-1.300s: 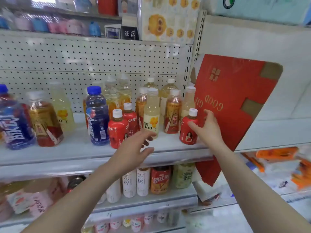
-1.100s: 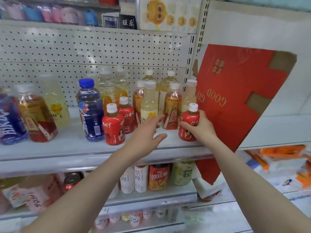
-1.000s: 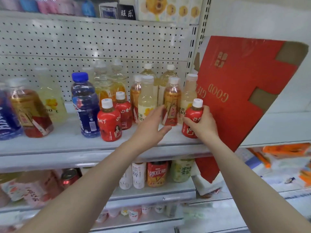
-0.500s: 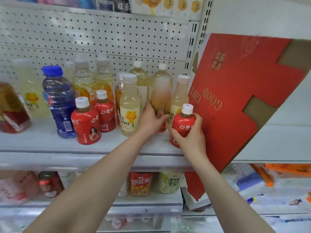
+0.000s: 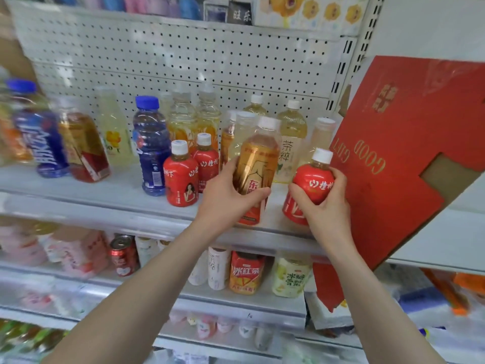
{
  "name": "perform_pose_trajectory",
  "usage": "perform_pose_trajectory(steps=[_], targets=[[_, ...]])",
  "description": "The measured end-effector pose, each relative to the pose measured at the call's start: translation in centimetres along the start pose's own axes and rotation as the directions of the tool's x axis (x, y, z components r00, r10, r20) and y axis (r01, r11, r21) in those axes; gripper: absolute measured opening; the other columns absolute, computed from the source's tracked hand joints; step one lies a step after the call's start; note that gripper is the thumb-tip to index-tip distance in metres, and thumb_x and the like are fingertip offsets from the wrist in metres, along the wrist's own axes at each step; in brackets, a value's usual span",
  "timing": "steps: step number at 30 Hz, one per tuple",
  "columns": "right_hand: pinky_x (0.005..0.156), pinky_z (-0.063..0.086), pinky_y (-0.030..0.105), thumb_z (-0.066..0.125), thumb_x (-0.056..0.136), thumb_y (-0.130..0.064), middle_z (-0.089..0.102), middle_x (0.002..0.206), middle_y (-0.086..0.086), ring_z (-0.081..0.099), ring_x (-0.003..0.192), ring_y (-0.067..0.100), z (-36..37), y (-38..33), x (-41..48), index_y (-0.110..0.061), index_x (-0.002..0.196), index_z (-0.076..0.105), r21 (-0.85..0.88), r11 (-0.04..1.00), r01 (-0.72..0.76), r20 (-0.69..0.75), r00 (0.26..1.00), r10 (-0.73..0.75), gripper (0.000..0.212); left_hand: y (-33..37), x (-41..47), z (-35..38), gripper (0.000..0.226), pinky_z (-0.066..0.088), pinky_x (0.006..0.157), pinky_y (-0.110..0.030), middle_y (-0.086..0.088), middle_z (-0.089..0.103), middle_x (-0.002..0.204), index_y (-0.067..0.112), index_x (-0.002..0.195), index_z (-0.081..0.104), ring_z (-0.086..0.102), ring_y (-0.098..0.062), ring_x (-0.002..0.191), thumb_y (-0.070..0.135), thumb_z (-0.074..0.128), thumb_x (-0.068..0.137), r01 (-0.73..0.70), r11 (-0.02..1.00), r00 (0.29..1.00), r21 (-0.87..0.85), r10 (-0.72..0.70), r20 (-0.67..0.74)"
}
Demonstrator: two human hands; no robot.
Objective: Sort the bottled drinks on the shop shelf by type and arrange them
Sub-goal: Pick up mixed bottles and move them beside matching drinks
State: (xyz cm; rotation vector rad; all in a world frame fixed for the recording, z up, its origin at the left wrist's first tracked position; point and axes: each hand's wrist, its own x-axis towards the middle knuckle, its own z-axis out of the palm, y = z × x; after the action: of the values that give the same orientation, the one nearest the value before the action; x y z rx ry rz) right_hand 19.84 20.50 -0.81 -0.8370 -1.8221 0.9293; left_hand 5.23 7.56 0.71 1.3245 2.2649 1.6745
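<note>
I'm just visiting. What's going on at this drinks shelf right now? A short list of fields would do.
place: white shop shelf with a pegboard back
left hand: gripping an amber tea bottle, tilted
right hand: gripping a small red bottle with a white cap
same kind standing nearby: two red bottles
right of the hands: red cardboard sheet, leaning
</note>
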Motion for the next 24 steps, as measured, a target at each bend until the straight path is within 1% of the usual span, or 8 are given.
perform_pose_trajectory(steps=[3, 9, 11, 13, 17, 19, 21, 24], targets=[[0.08, 0.05, 0.027, 0.078, 0.081, -0.049, 0.062, 0.118, -0.006, 0.065, 0.101, 0.014, 1.8, -1.6, -1.5, -0.032, 0.141, 0.037, 0.027, 1.0, 0.013, 0.054, 0.998, -0.015, 0.075, -1.5, -2.3, -3.5, 0.066, 0.052, 0.084, -0.022, 0.018, 0.066, 0.107, 0.031, 0.133, 0.05, 0.062, 0.005, 0.095, 0.047, 0.078, 0.076, 0.065, 0.995, 0.998, -0.074, -0.065, -0.002], [0.091, 0.056, 0.043, 0.075, 0.08, -0.056, 0.061, 0.118, -0.008, 0.065, 0.103, 0.016, 8.6, -5.1, -7.0, -0.038, 0.136, 0.036, 0.044, 0.999, 0.02, 0.193, 0.981, -0.028, 0.071, -5.6, -7.6, -12.1, 0.051, 0.058, 0.083, -0.032, 0.012, 0.072, 0.101, 0.036, 0.117, 0.058, 0.069, -0.004, 0.091, 0.042, 0.083, 0.073, 0.25, 0.944, 0.964, -0.215, -0.263, -0.032], [0.087, 0.056, 0.036, 0.075, 0.08, -0.056, 0.06, 0.12, -0.009, 0.064, 0.102, 0.013, 11.3, -6.7, -9.0, -0.037, 0.139, 0.036, 0.063, 0.998, 0.033, 0.245, 0.968, -0.047, 0.073, -7.1, -9.3, -15.4, 0.048, 0.059, 0.083, -0.033, 0.01, 0.073, 0.1, 0.034, 0.116, 0.059, 0.07, -0.005, 0.089, 0.038, 0.083, 0.075, 0.282, 0.934, 0.952, -0.22, -0.301, -0.059], [0.083, 0.05, 0.028, 0.075, 0.082, -0.053, 0.058, 0.12, -0.01, 0.062, 0.1, 0.011, 14.2, -8.5, -10.9, -0.035, 0.14, 0.036, 0.083, 0.995, 0.049, 0.294, 0.953, -0.071, 0.072, -8.4, -10.9, -18.9, 0.055, 0.059, 0.084, -0.036, 0.008, 0.072, 0.103, 0.032, 0.12, 0.057, 0.07, -0.009, 0.092, 0.043, 0.084, 0.073, 0.315, 0.926, 0.937, -0.208, -0.338, -0.09], [0.082, 0.051, 0.031, 0.076, 0.081, -0.05, 0.059, 0.12, -0.007, 0.063, 0.101, 0.014, 20.2, -11.8, -14.5, -0.035, 0.136, 0.039, 0.128, 0.989, 0.07, 0.365, 0.924, -0.113, 0.068, -11.2, -14.1, -25.8, 0.051, 0.06, 0.084, -0.039, 0.006, 0.074, 0.098, 0.034, 0.111, 0.061, 0.072, -0.009, 0.088, 0.042, 0.084, 0.067, 0.353, 0.911, 0.906, -0.213, -0.39, -0.166], [0.085, 0.053, 0.033, 0.077, 0.081, -0.049, 0.057, 0.122, -0.008, 0.062, 0.101, 0.015, 23.1, -13.3, -16.3, -0.038, 0.134, 0.039, 0.158, 0.985, 0.065, 0.404, 0.906, -0.124, 0.066, -12.5, -15.7, -29.0, 0.059, 0.059, 0.086, -0.039, 0.006, 0.074, 0.099, 0.032, 0.114, 0.062, 0.071, -0.01, 0.09, 0.048, 0.083, 0.061, 0.377, 0.902, 0.886, -0.211, -0.418, -0.201], [0.082, 0.051, 0.03, 0.077, 0.082, -0.047, 0.055, 0.123, -0.008, 0.061, 0.1, 0.014, 25.9, -14.9, -18.0, -0.039, 0.136, 0.038, 0.178, 0.982, 0.071, 0.44, 0.886, -0.144, 0.067, -13.8, -17.1, -32.1, 0.072, 0.059, 0.087, -0.042, 0.006, 0.074, 0.101, 0.03, 0.12, 0.061, 0.072, -0.012, 0.093, 0.055, 0.081, 0.055, 0.399, 0.891, 0.863, -0.216, -0.444, -0.24], [0.077, 0.052, 0.027, 0.077, 0.083, -0.044, 0.056, 0.121, -0.008, 0.062, 0.095, 0.011, 29.7, -16.8, -20.0, -0.039, 0.134, 0.039, 0.205, 0.977, 0.067, 0.491, 0.856, -0.161, 0.064, -15.6, -18.5, -35.9, 0.07, 0.059, 0.087, -0.043, 0.006, 0.075, 0.101, 0.031, 0.118, 0.061, 0.072, -0.013, 0.092, 0.055, 0.082, 0.055, 0.425, 0.876, 0.828, -0.23, -0.478, -0.292]])
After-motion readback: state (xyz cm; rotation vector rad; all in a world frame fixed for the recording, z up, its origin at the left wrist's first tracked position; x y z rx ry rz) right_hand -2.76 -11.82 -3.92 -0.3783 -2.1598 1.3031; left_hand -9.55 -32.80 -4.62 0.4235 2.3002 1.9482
